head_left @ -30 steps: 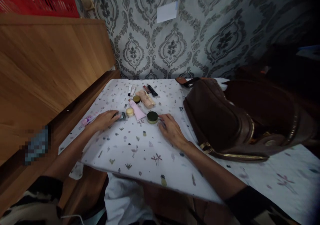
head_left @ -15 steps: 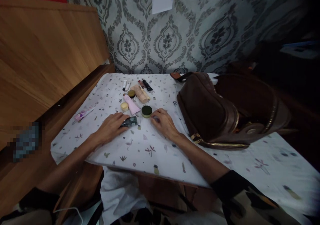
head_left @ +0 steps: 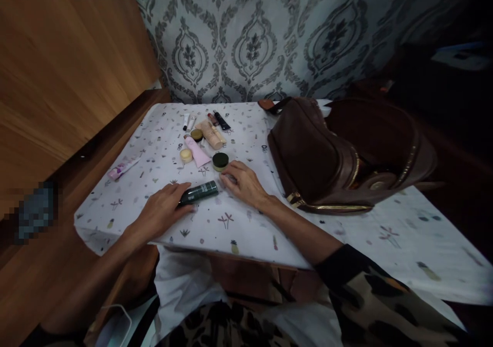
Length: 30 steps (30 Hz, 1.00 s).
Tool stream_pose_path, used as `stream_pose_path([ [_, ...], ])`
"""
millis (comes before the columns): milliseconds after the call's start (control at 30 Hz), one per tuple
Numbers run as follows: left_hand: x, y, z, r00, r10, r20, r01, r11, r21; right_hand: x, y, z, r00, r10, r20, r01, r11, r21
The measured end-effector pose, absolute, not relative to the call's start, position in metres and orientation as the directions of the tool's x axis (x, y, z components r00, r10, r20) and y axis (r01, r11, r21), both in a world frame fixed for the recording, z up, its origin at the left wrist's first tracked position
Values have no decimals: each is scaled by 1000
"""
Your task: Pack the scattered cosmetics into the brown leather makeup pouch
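Note:
My left hand (head_left: 165,206) is wrapped round one end of a dark green bottle (head_left: 200,192), which lies low over the white patterned cloth. My right hand (head_left: 241,181) has its fingers curled together beside a round jar with a dark lid (head_left: 220,161); what they pinch, if anything, is too small to make out. Behind the hands lie a pink tube (head_left: 197,152), a small cream-coloured jar (head_left: 186,156), a beige tube (head_left: 211,134), a jar with an olive lid (head_left: 196,135), a black tube (head_left: 222,120) and two small white tubes (head_left: 188,122).
A large brown leather bag (head_left: 308,152) stands open on the right of the table (head_left: 254,239). A pink and white tube (head_left: 123,168) lies at the left. Wooden furniture (head_left: 73,54) borders the left side, and a patterned wall (head_left: 254,54) rises behind.
My left hand has drawn the green bottle slightly toward me, and more of the bottle shows. My right hand stays beside the dark-lidded jar. The view has tilted down a little.

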<state>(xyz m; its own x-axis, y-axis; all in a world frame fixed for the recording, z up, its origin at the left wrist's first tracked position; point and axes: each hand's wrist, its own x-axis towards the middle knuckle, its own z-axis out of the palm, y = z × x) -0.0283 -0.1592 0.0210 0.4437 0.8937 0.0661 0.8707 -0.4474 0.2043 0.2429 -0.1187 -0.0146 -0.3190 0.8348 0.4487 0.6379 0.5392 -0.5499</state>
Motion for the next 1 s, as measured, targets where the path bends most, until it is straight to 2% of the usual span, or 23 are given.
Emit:
stream_pose_path([
  [167, -22, -167, 18, 434, 898, 70, 882, -440, 170, 228, -135, -8, -532, 688, 494, 460, 725, -513],
  [300, -22, -169, 20, 427, 900, 89, 849, -433, 301, 218, -142, -9, -632, 646, 428, 446, 755, -481],
  [500, -12, -166, 46, 329, 915, 231, 709, -401, 580, 223, -141, -10, -613, 683, 396, 478, 720, -503],
  [667, 14, -158, 55, 200, 913, 355, 491, -407, 770, 225, -141, -7, -532, 756, 382, 471, 639, -608],
  [833, 42, -145, 38, 101, 945, 312, 173, -325, 930, 227, -141, -5, -488, 798, 353, 441, 574, -689],
  [933, 59, -141, 26, 164, 954, 253, 64, -266, 962, 233, -139, -4, -487, 800, 350, 450, 574, -684],
  [1000, 69, -141, 20, 247, 937, 246, 77, -273, 959, 239, -138, -2, -475, 811, 343, 472, 563, -678],
])
